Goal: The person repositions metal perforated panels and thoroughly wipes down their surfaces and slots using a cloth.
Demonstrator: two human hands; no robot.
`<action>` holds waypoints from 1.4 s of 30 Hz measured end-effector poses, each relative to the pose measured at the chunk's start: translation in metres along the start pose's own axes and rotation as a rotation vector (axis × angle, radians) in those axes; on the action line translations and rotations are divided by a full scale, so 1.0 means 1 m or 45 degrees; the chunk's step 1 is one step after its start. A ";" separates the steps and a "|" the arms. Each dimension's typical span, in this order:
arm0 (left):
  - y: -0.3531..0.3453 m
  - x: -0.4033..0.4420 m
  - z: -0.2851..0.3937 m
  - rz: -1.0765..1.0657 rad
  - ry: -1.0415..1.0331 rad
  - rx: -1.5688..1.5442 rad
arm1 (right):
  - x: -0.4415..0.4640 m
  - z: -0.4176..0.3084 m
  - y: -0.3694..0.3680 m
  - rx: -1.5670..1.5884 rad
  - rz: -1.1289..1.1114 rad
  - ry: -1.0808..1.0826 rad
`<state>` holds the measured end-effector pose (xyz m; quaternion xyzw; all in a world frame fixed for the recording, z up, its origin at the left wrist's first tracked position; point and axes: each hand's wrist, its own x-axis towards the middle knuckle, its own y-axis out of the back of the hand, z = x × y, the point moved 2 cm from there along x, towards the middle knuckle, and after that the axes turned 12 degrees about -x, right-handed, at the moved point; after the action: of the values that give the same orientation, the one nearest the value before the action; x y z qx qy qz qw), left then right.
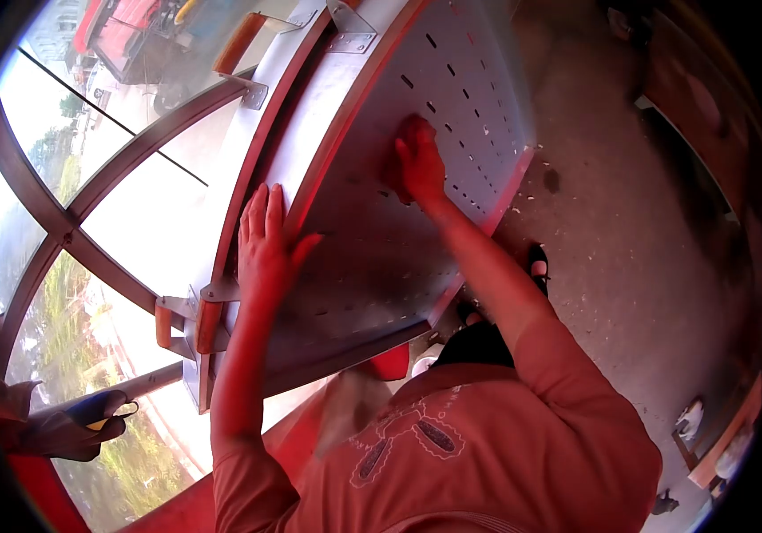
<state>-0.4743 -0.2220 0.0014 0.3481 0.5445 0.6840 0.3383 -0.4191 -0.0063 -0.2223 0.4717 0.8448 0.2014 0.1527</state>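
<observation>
A large metal panel [354, 213] with rows of small slots and red edges fills the middle of the head view, tilted. My left hand [265, 244] lies with fingers spread on the panel's left rim, near a handle [209, 324] with an orange-brown grip. On the slotted face, farther up and to the right, is my right hand [418, 160]. Its fingers are bent over something dark reddish against the surface, which I cannot make out. Another handle [241, 43] with an orange-brown grip is at the top of the rim.
A metal-framed window [66, 235] stands at the left, with a dark cloth-like bundle [79, 426] by its lower frame. Concrete floor [612, 231] lies to the right, with a brown bench-like object [696, 133] at its far side. My feet are below the panel.
</observation>
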 end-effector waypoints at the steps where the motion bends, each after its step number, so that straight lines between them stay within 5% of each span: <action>1: 0.000 -0.001 0.001 -0.011 0.012 0.018 | -0.033 -0.008 -0.016 0.004 0.163 0.196; 3: -0.001 -0.001 -0.001 -0.017 0.005 0.005 | -0.085 -0.049 -0.008 -0.057 0.509 0.782; 6: 0.000 0.001 0.001 -0.045 0.016 -0.023 | -0.058 -0.019 -0.013 -0.278 -0.194 0.229; 8: 0.001 -0.001 0.001 -0.047 0.027 -0.049 | -0.008 0.039 -0.010 0.087 -0.041 -0.124; 11: -0.002 -0.001 -0.006 -0.011 -0.030 0.027 | 0.010 0.023 0.016 0.178 -0.064 -0.323; 16: 0.001 -0.001 0.001 -0.068 0.022 -0.038 | -0.040 -0.082 0.006 -0.070 0.422 0.837; 18: 0.003 0.003 0.003 -0.054 0.025 -0.042 | -0.007 -0.065 0.028 0.092 0.047 0.333; 21: 0.003 -0.001 0.004 -0.027 0.016 -0.028 | 0.008 -0.061 0.036 0.116 -0.098 0.082; 26: 0.000 -0.001 0.001 -0.032 0.004 -0.043 | -0.041 -0.103 0.017 -0.102 0.424 0.891; 28: 0.004 0.001 0.002 -0.017 -0.013 -0.003 | 0.002 -0.075 0.036 -0.012 0.013 0.444; 31: 0.001 -0.003 0.014 0.128 -0.162 0.214 | 0.051 -0.047 0.067 -0.563 -0.249 0.013; 33: -0.013 -0.006 0.050 0.237 -0.371 0.106 | 0.061 -0.025 0.050 -0.310 -0.092 0.077; 35: -0.060 0.002 0.081 -0.018 -0.453 -0.025 | 0.057 -0.014 0.041 -0.188 -0.087 0.072; 37: -0.105 0.031 0.079 -0.273 0.184 -0.189 | 0.062 -0.011 0.040 -0.186 -0.150 0.015; 42: -0.133 0.079 0.066 -0.230 0.365 -0.015 | 0.069 -0.008 0.044 -0.164 -0.224 0.009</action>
<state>-0.4490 -0.0982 -0.1097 0.1948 0.6123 0.6966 0.3192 -0.4254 0.0718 -0.1987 0.3843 0.8687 0.2428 0.1970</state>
